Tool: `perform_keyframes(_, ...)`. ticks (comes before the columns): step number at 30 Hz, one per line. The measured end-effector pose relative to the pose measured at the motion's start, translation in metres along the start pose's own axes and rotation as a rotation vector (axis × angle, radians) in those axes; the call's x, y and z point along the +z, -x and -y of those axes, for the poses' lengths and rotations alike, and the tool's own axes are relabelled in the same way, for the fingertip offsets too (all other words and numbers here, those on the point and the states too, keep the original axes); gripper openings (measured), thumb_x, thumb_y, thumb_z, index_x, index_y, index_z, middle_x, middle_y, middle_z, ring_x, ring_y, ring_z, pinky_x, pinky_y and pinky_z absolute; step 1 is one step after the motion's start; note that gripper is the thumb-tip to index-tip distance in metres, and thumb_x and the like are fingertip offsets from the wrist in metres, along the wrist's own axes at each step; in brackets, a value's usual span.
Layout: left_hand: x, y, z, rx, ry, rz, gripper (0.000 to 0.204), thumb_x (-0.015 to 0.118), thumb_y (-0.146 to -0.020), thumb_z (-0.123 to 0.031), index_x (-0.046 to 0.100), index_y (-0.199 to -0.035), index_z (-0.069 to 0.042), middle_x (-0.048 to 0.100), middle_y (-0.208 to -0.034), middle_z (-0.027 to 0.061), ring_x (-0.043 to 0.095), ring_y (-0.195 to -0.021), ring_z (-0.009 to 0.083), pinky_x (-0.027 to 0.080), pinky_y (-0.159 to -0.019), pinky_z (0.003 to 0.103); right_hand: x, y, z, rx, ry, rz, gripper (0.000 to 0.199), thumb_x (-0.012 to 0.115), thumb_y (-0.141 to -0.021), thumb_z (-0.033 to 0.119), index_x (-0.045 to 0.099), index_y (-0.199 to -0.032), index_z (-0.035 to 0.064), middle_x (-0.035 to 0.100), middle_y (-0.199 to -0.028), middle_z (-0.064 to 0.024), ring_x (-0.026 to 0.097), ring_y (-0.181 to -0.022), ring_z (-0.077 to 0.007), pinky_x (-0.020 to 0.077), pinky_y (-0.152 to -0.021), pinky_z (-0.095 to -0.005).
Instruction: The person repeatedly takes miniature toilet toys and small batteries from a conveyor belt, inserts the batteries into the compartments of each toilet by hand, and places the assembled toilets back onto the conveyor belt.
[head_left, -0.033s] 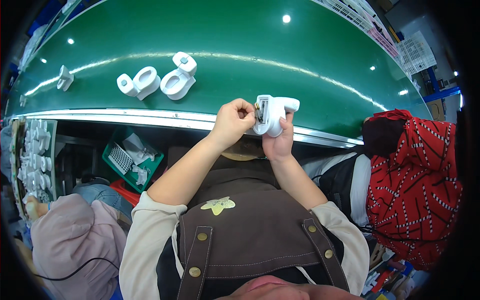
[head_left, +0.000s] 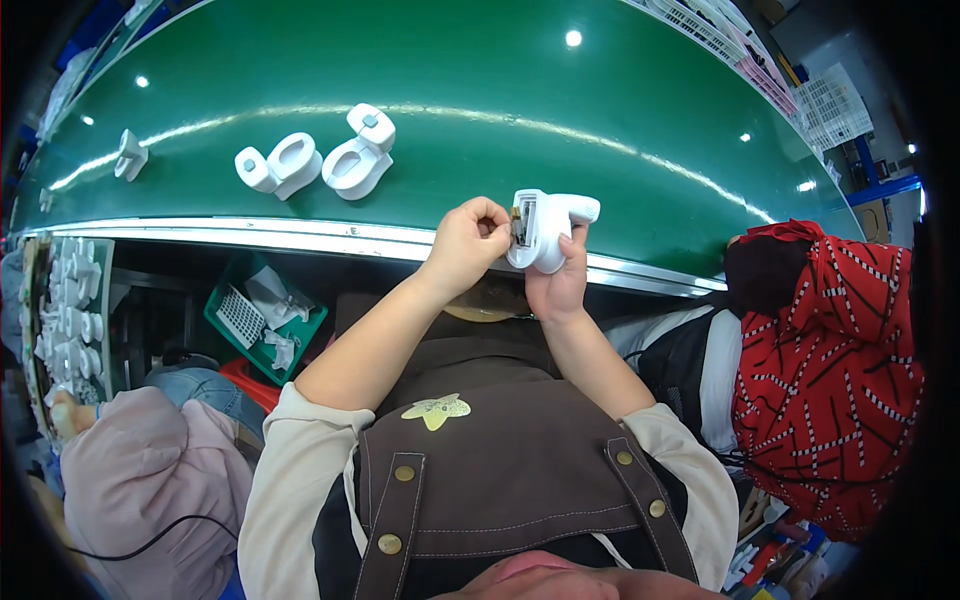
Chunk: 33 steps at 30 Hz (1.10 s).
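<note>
A white toy toilet (head_left: 548, 232) is held tilted just over the table's near edge, its open underside facing left. My right hand (head_left: 557, 287) grips it from below and the right, with the thumb up its side. Inside the opening, dark and gold-coloured small parts show. My left hand (head_left: 464, 245) is closed in a pinch right at that opening; what lies between its fingertips is too small and hidden to make out. Farther left on the table stand two more white toy toilets, one with an upright tank (head_left: 358, 160) and one leaning left (head_left: 282, 167).
The green table (head_left: 480, 150) has a metal front edge. Another small white piece (head_left: 130, 156) stands at its far left. Below the edge sits a green basket (head_left: 268, 315) with white parts. People sit close on both sides, one in a red patterned garment (head_left: 825, 370).
</note>
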<state>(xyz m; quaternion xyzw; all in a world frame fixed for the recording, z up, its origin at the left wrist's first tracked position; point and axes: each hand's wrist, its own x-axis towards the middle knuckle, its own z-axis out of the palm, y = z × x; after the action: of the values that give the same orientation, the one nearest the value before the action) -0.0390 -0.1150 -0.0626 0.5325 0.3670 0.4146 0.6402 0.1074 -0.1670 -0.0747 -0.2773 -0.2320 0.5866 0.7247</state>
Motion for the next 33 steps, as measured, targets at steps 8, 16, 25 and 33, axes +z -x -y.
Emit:
perform_keyframes(8, 0.010, -0.004, -0.012, 0.025, -0.060, 0.004, 0.024, 0.063, -0.086, 0.000, 0.057, -0.108, 0.002, 0.062, -0.099, 0.0069, 0.061, -0.086, 0.0112, 0.051, -0.074, 0.026, -0.004, -0.002, -0.006, -0.100, 0.154, -0.007, 0.070, 0.059, -0.083, 0.025, 0.022, -0.142, 0.0205, 0.045, -0.133, -0.0120, 0.051, -0.122, -0.0287, 0.0437, -0.101, -0.0453)
perform_keyframes(16, -0.005, -0.008, 0.003, -0.136, 0.520, 0.075, 0.018, 0.066, -0.089, -0.004, 0.060, -0.106, -0.002, 0.066, -0.094, 0.0063, 0.062, -0.081, 0.0117, 0.051, -0.072, 0.026, 0.002, -0.009, 0.009, -0.003, 0.013, 0.026, 0.069, 0.058, -0.082, 0.024, 0.025, -0.143, 0.0193, 0.046, -0.132, -0.0123, 0.052, -0.120, -0.0290, 0.0433, -0.102, -0.0431)
perform_keyframes(25, -0.047, 0.029, -0.010, 0.421, -0.695, -0.221, 0.030, 0.066, -0.081, 0.003, 0.062, -0.110, -0.001, 0.063, -0.089, 0.0094, 0.062, -0.083, 0.0242, 0.049, -0.074, 0.036, -0.015, -0.087, 0.104, -0.146, 1.837, 0.141, 0.096, 0.067, -0.075, 0.018, 0.016, -0.156, 0.0160, 0.038, -0.144, -0.0296, 0.047, -0.124, -0.0464, 0.0396, -0.104, -0.0498)
perform_keyframes(33, -0.094, 0.063, -0.040, 0.423, -1.395, -0.224, 0.029, 0.057, -0.077, 0.000, 0.067, -0.104, -0.003, 0.055, -0.086, 0.0119, 0.057, -0.084, 0.0314, 0.049, -0.074, 0.040, 0.042, -0.064, 0.051, -0.933, 1.636, 0.281, 0.081, 0.076, -0.074, 0.020, 0.039, -0.145, 0.0060, 0.032, -0.149, -0.0242, 0.037, -0.135, -0.0414, 0.0301, -0.111, -0.0513)
